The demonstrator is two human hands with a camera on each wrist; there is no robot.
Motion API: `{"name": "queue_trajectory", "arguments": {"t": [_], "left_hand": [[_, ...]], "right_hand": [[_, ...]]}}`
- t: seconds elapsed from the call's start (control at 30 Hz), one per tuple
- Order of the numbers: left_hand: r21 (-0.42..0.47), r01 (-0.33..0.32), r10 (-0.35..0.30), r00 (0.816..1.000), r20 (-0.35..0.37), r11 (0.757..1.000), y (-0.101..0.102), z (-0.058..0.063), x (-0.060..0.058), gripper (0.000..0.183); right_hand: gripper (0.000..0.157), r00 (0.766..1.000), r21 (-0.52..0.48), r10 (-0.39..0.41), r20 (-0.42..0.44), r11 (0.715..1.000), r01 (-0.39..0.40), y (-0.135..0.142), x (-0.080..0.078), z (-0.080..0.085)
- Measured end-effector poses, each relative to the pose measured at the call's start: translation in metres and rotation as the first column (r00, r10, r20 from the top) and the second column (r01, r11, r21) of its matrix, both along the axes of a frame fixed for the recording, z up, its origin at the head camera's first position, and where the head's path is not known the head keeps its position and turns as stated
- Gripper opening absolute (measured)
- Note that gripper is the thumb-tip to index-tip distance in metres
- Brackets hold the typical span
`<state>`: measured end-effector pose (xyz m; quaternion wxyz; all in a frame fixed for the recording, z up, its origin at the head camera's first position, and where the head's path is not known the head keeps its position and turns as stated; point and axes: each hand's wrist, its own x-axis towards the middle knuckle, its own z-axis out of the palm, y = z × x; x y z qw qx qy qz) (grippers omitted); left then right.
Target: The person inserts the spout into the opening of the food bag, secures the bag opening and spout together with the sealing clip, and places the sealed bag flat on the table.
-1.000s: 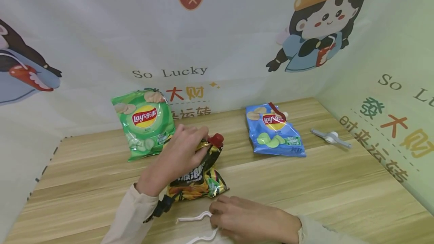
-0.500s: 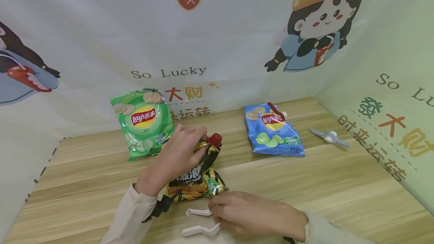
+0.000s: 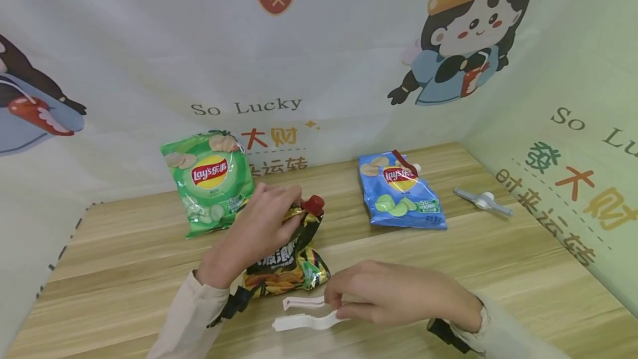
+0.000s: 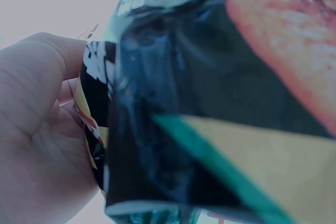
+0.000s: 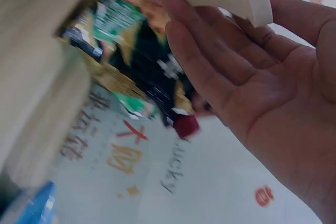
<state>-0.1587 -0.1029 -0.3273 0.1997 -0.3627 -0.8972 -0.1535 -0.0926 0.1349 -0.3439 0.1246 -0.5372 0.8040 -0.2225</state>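
Note:
My left hand [image 3: 259,226] grips the folded top of a black and gold chip bag [image 3: 281,267], which stands on the table. A red cap-like piece [image 3: 314,205] shows at the bag's top right corner, beside the thumb. In the left wrist view the bag's black side [image 4: 178,66] fills most of the picture, the thumb behind its edge. Just in front of the bag, my right hand [image 3: 399,295] pinches a white bag clip [image 3: 304,323] between thumb and fingers. The clip's two arms stand apart and point left; its held end is hidden by the fingers.
A green Lay's bag [image 3: 209,179] leans at the back left, behind the left hand. At the back right lies a blue Lay's bag [image 3: 399,193] with a dark red strip [image 3: 406,163] across its top corner. A grey-white clip [image 3: 483,201] lies right of it, near the printed cloth wall.
The right hand has shifted right and slightly up with the white bag clip, whose arms have come closer together. The left hand stays on the black and gold chip bag.

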Motion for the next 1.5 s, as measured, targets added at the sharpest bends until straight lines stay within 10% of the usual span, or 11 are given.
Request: {"name": "queue_trajectory", "arguments": {"t": [0.57,1.5], "left_hand": [[0.004,0.000,0.000,1.000,0.002,1.000,0.000,-0.001,0.000,0.018],[0.023,0.005,-0.006,0.999,0.043,1.000,0.001,0.000,0.001,0.018]], "right_hand": [[0.017,0.969,-0.135,-0.247,-0.027,0.961,0.242,0.046,-0.012,0.037],[0.019,0.870,-0.363,-0.485,-0.087,0.829,0.426,0.049,-0.054,0.016]]}}
